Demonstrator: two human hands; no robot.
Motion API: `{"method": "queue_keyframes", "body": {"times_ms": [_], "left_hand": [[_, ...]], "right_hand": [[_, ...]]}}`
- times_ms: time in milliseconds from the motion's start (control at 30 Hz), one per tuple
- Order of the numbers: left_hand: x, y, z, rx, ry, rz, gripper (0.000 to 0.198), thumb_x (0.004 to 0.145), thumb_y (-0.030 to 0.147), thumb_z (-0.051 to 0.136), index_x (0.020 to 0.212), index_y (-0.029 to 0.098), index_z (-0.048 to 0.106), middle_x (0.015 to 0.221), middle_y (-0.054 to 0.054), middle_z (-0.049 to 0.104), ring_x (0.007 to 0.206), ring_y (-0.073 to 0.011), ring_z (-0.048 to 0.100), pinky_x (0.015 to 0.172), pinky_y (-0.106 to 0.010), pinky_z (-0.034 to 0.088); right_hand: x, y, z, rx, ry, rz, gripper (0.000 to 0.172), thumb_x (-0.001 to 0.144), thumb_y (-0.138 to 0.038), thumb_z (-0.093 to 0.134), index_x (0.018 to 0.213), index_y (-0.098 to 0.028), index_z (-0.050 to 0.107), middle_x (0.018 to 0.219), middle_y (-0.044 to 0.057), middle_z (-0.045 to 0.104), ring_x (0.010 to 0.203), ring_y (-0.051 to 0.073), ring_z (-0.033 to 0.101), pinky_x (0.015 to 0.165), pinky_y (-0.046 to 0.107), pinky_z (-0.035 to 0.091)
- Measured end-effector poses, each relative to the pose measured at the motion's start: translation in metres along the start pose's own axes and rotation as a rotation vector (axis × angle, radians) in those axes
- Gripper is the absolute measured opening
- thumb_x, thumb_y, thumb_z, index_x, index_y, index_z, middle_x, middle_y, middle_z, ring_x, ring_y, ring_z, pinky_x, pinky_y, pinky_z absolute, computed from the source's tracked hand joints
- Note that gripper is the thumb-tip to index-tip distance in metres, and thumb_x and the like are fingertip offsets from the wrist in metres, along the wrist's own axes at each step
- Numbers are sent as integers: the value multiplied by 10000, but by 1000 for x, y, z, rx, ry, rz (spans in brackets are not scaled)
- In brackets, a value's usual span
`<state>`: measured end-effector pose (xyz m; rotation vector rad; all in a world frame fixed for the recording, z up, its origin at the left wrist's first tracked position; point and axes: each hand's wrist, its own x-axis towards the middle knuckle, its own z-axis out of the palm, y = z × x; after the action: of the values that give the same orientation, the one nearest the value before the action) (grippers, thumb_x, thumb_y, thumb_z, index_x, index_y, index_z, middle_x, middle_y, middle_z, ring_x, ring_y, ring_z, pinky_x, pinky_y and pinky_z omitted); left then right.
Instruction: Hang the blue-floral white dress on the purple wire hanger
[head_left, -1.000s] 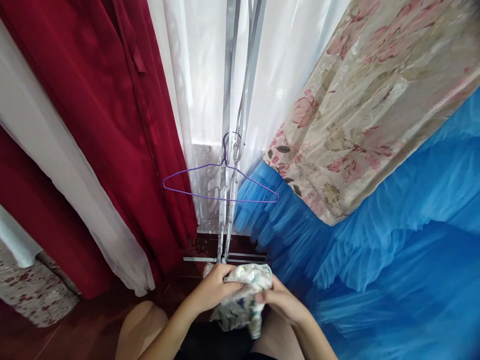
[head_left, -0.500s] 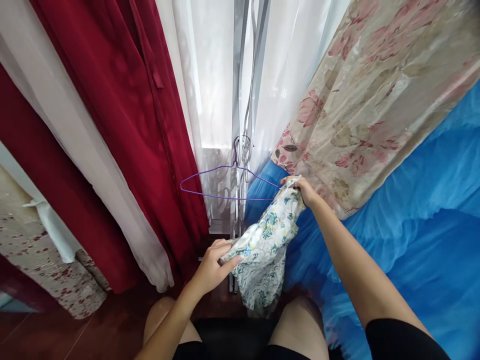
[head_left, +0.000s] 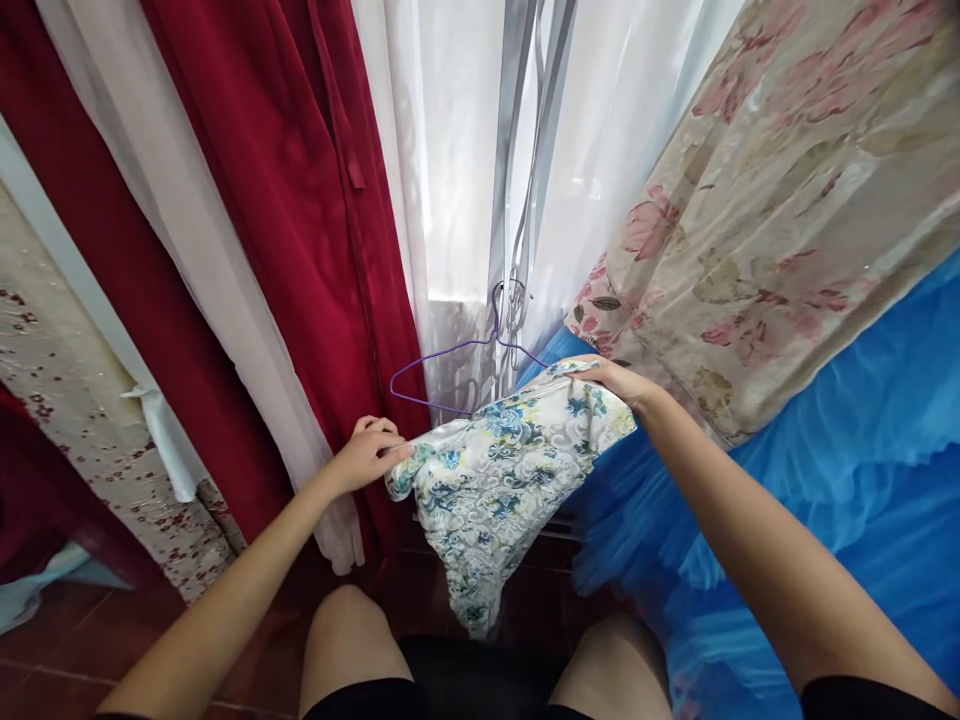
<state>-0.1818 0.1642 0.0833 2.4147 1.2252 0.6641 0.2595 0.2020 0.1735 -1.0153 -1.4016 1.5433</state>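
A small white garment with a blue and yellow flower print (head_left: 502, 475) hangs spread between my two hands. My left hand (head_left: 367, 453) pinches its left corner, fingers closed. My right hand (head_left: 616, 381) grips its right corner, fingers closed over the cloth. Just behind the garment, a purple wire hanger (head_left: 459, 360) hangs on a grey metal rack post (head_left: 517, 200); the cloth covers the hanger's lower right part.
Hanging clothes crowd both sides: a dark red dress (head_left: 285, 220), sheer white fabric (head_left: 442, 150), a beige dress with pink flowers (head_left: 780, 200), and a blue tulle skirt (head_left: 825, 500). A speckled beige garment (head_left: 60, 420) hangs at the left. My knees (head_left: 352, 640) are at the bottom, over a dark red floor.
My hands have drawn apart and risen, stretching the bunched flowered garment out wide in front of the hanger. The view has shifted so the rack sits further right.
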Motion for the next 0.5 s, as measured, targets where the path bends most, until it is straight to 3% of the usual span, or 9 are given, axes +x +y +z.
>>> {"method": "queue_keyframes", "body": {"times_ms": [67,133,267,333,400,500], "left_hand": [[15,-16,-17,97,-22,-48,316,930,497,523,894,252,720,955,-45,698,1043,-262,532,1066,-468,227],[33,-26,-34,176,40,-118,301,911,487,533,1028,268,704,1034,-57,698,1064,-280,535,1032,-463,279],[76,-27,-61,272,208,-213,190,850,345,555,966,246,669,1021,-72,694,1025,-303,543,919,-415,379],[98,-19,-66,184,264,-179,179,828,308,547,959,228,638,1042,-77,689,1007,-292,554,892,-391,405],[117,-7,-64,-51,269,-113,217,827,324,535,993,203,603,1020,-78,685,956,-257,588,853,-355,440],[130,14,-55,-328,317,-49,330,831,391,577,1083,179,556,936,-52,673,800,-190,616,738,-291,467]], "right_hand": [[0,-3,3,5,6,37,267,616,-226,859,841,-122,759,775,83,775,608,221,711,583,311,544],[-1,-6,8,27,-18,73,293,637,-234,857,891,-118,766,826,106,788,642,235,729,583,311,558],[-4,-14,18,82,-62,90,342,643,-227,851,955,-116,767,895,117,798,741,256,756,679,333,598],[-6,-13,21,104,-32,104,355,644,-244,850,966,-121,765,880,113,799,729,263,754,701,364,608],[-9,-7,21,125,12,136,363,668,-298,846,978,-131,761,858,110,798,708,265,748,706,393,611],[-18,8,17,114,44,143,393,756,-430,808,1030,-154,752,923,112,796,803,264,750,752,389,605]]}}
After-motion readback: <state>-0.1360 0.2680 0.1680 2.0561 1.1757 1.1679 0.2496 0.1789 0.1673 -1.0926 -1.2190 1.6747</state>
